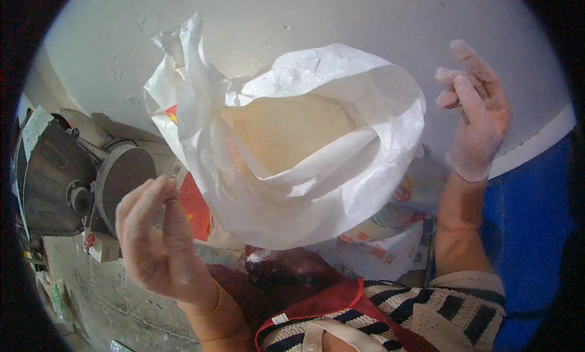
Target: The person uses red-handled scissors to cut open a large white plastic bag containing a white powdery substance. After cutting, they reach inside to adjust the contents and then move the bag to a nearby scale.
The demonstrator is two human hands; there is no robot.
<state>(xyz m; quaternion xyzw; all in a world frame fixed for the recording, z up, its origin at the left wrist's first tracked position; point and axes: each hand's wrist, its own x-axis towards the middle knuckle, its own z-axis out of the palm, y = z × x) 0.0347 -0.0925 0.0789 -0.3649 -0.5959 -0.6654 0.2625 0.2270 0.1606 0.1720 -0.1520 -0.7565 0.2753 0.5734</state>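
Note:
A white woven plastic sack [384,164] stands before me with its mouth spread wide and its rim rolled outward. Inside lies a pale tan, fine powder [292,128]. The sack's upper left corner sticks up in a twisted peak. My left hand [157,242], in a thin clear glove, is curled beside the sack's left side, near its red print. Whether its fingertips pinch anything is hidden. My right hand [480,100], also gloved, is raised to the right of the rim, apart from it, its fingers bent and spread with nothing in them.
At the left stands a dark machine with a round grey wheel [128,183]. Behind the sack rises a scuffed pale wall [283,27], with a blue painted surface [530,224] at the right. Other printed sacks [388,247] lie beneath. Rough concrete [119,301] shows at the lower left.

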